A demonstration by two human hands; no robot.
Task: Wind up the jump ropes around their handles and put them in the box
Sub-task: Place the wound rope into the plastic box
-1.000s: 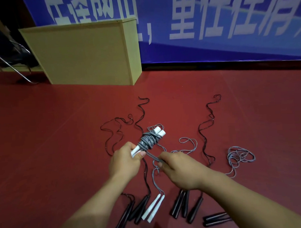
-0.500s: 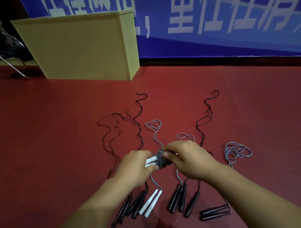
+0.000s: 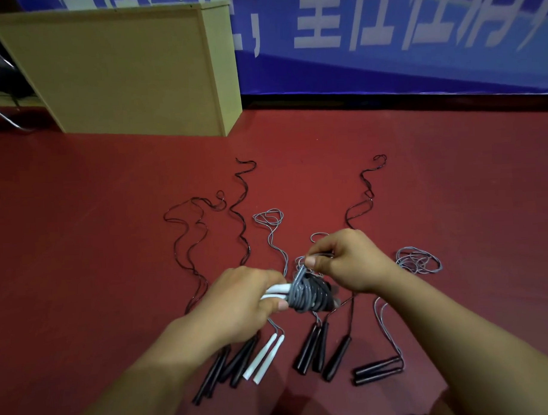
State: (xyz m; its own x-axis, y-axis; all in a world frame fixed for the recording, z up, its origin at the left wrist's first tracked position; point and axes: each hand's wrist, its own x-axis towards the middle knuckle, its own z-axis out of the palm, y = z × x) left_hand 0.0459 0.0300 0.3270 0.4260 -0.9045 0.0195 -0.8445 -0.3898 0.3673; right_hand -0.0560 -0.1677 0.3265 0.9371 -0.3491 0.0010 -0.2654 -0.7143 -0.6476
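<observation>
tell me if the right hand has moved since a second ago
Yes. The right hand has swung up and over the grey rope bundle on white handles, from the near side of the white-handled rope's grey cord on the floor toward its far loops.

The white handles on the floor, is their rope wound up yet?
No, the white handles lie on the floor with their grey rope trailing loose.

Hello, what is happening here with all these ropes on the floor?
A person is winding a grey jump rope around its white handles. The left hand grips the handles, and the right hand pinches the loose end of the rope above the bundle. Several other jump ropes, with black or white handles, lie unwound on the red floor. The yellow box stands further back by the blue banner; its inside cannot be seen.
</observation>
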